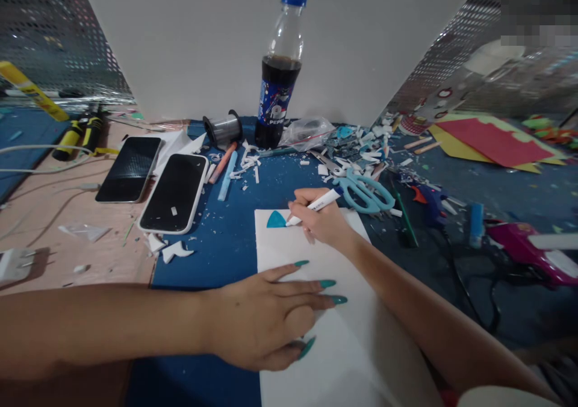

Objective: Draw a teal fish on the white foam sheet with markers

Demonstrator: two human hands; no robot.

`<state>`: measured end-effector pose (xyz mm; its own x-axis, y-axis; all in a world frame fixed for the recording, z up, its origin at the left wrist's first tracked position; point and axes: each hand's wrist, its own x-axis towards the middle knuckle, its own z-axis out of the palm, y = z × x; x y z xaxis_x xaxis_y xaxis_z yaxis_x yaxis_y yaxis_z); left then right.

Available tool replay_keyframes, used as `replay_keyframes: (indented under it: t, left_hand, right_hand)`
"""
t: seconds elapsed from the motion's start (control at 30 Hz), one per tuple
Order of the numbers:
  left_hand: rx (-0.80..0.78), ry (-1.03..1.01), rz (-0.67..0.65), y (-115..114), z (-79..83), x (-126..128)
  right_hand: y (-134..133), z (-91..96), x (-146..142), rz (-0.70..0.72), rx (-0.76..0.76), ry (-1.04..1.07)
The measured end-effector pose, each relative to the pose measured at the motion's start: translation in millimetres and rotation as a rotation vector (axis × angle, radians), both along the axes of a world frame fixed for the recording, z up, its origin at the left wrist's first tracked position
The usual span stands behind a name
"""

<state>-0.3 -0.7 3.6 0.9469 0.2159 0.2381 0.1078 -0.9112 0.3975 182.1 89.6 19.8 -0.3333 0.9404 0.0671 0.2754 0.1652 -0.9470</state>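
Observation:
A white sheet of paper (325,347) lies in front of me on the blue tabletop. My left hand (266,316) rests on it with fingers spread, teal nails pointing right. Above it, my right hand (323,214) is closed around a white marker (320,205) with a dark blue end. The marker's tip touches the paper beside a small blue filled-in shape (276,220) near the top left corner. Just beyond my right hand are light blue scissors (363,190).
A cola bottle (277,88) stands at the back against a white board (194,46). Two phones (174,193) lie at left. White scraps (374,145) litter the back. On the right are coloured sheets (492,139) and a magenta glue gun (528,250) with its cord.

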Motion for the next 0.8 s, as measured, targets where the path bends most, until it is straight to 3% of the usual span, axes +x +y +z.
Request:
replay_keyframes:
  t: [0.43, 0.8]
  left_hand:
    - [-0.057, 0.002, -0.011, 0.2, -0.9, -0.7]
    - [-0.077, 0.043, -0.013, 0.6, 0.3, 0.0]
  right_hand:
    - [-0.4, 0.0, 0.5, -0.007, -0.08, 0.025]
    - [-1.4, 0.2, 1.1, -0.001, -0.032, -0.007]
